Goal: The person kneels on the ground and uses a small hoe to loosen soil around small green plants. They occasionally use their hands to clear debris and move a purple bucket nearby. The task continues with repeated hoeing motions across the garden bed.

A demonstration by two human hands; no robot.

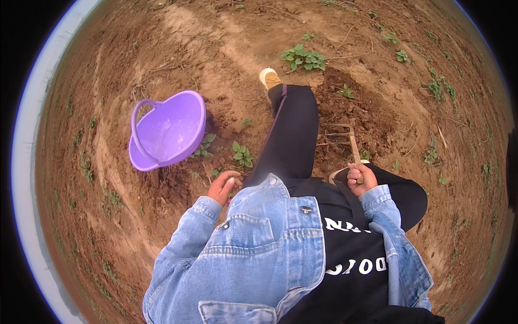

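Note:
My right hand is wrapped around the short handle of a pronged hand hoe. Its thin tines point left, over dark loosened soil beside my bent leg. On the other side, my left hand hangs by my left thigh with loosely curled fingers, and nothing shows in it. Part of that hand is hidden by the denim jacket. Close beyond it grow small leafy plants. A purple plastic basket with an arched handle stands tilted on the ground to the left; no contents show inside.
My left leg stretches forward, ending in a tan shoe. A larger leafy plant grows past the foot. Freshly turned soil lies ahead on the right, with a small seedling in it. Dry stems and scattered weeds dot the field.

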